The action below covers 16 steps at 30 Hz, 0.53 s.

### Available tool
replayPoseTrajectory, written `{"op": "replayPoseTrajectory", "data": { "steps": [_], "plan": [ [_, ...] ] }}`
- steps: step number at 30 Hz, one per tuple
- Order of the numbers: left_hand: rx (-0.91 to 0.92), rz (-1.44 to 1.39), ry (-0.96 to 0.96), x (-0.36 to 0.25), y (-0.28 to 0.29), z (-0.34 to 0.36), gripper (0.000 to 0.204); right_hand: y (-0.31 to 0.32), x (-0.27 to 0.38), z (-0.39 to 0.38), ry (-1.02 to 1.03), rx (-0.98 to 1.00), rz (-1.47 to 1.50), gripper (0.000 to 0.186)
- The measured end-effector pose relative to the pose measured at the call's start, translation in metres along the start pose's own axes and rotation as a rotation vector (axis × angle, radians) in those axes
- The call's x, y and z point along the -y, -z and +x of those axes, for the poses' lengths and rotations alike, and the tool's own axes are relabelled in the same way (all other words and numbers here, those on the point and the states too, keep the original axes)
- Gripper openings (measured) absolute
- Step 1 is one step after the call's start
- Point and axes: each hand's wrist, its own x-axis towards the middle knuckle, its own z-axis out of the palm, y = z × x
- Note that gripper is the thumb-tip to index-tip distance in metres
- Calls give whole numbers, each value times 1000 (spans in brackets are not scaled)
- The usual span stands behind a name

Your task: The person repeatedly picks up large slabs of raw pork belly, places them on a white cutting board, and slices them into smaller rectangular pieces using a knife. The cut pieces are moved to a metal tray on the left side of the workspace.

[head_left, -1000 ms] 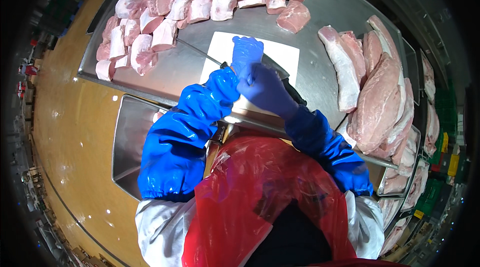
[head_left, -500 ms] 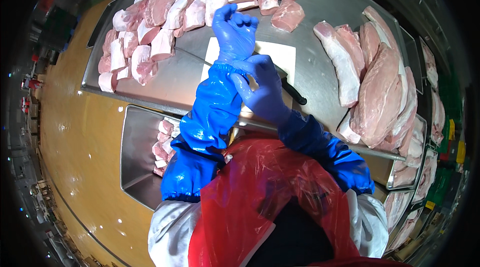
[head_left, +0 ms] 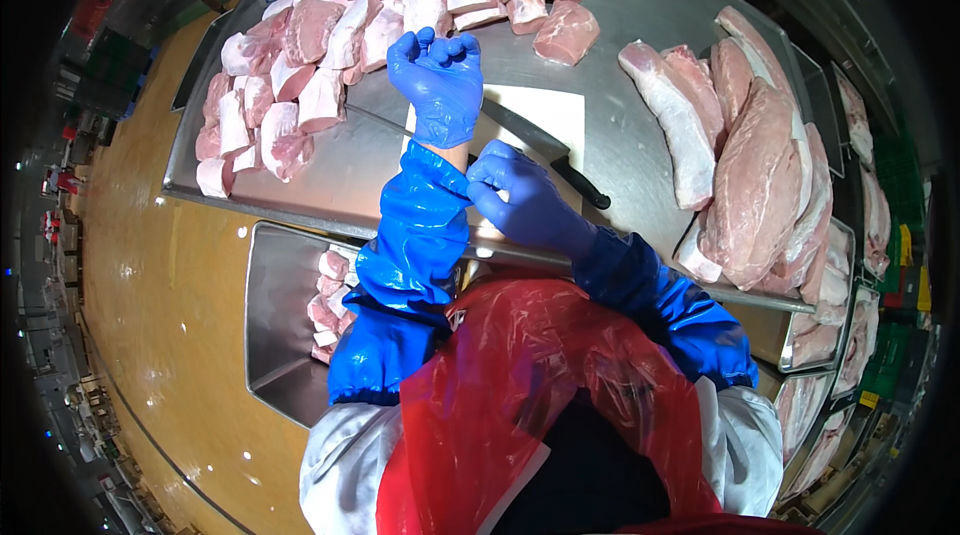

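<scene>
My left hand, in a blue glove, is raised palm up with its fingers loosely bent and nothing in them. A strip of bare wrist shows between the glove and the shiny blue sleeve cover. At that wrist, my right hand, also blue-gloved, is closed on the sleeve cover's cuff; its fingertips are partly hidden. Beneath the hands lies a white cutting board. A knife with a black handle rests across it, blade toward the far left. A thin metal rod lies left of the board.
Cut meat blocks are heaped at the table's far left. Long meat slabs are piled at the right. Below the table's front edge, a metal tub holds small meat pieces. More meat-filled trays stand at the right.
My left hand has moved slightly left and nearer, and bare wrist now shows. My right hand's spread fingers have closed at the left cuff. The knife blade is more exposed.
</scene>
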Motion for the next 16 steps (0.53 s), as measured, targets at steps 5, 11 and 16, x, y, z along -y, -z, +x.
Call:
{"op": "replayPoseTrajectory", "data": {
  "steps": [5,11,16],
  "plan": [
    [178,1012,-798,1,7,13,12,-10,16,-2,48,73,49,4],
    [-154,211,54,-24,6,17,19,-20,10,2,-102,7,207,9],
    [-140,2,98,-34,-7,-2,23,-28,14,12,17,-224,123,4]
  ]
}}
